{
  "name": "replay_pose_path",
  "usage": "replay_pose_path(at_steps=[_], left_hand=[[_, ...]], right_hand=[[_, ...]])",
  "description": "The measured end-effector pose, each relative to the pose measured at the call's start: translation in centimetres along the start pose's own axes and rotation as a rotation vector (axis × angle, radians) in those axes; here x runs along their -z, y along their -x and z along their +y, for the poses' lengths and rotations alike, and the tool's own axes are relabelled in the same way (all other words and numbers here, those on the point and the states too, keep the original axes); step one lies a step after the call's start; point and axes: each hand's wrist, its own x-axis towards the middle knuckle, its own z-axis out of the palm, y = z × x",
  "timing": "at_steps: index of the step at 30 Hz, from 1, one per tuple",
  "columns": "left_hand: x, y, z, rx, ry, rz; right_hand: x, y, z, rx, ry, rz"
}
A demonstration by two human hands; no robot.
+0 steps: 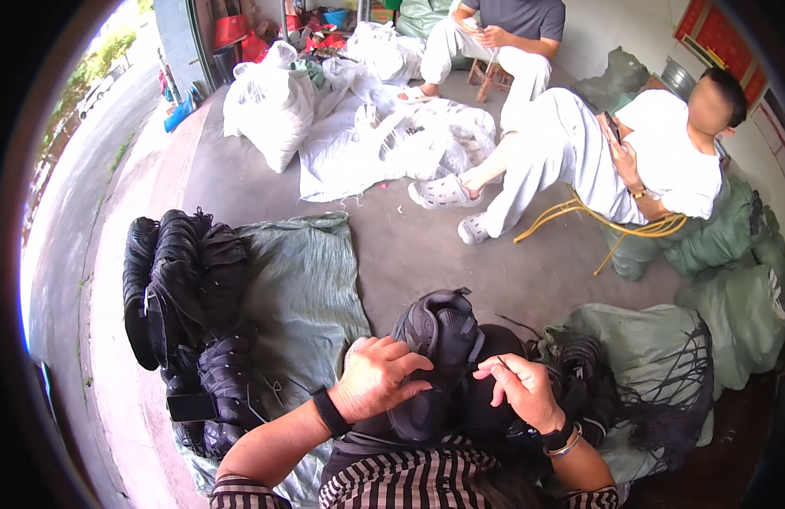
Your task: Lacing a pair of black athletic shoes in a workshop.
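A black sneaker stands in front of my body, its heel end upward, with more black shoes under and beside it. My left hand is at the sneaker's left side, fingers bent and thumb apart from them; no held thing shows. To the sneaker's right, my right hand has thumb and forefinger pinched together. Something thin and dark shows at its fingertips, too small to name. Black laces hang in a bundle over a green woven sack at the right.
Black shoes are stacked on a green woven sheet at the left, with a phone among them. Two people sit ahead, one on a yellow chair. White sacks lie at the back, green sacks at the right.
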Motion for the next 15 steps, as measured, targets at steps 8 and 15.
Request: replay_pose_path(at_steps=[8, 15], left_hand=[[-1.5, 0.0, -1.9, 0.416, 0.733, -0.113], [-1.4, 0.3, -1.6, 0.414, 0.648, -0.127]], right_hand=[[-0.3, -1.5, 1.5, 0.017, 0.265, 0.081], [-1.0, -1.4, 2.3, -0.003, 0.287, 0.044]])
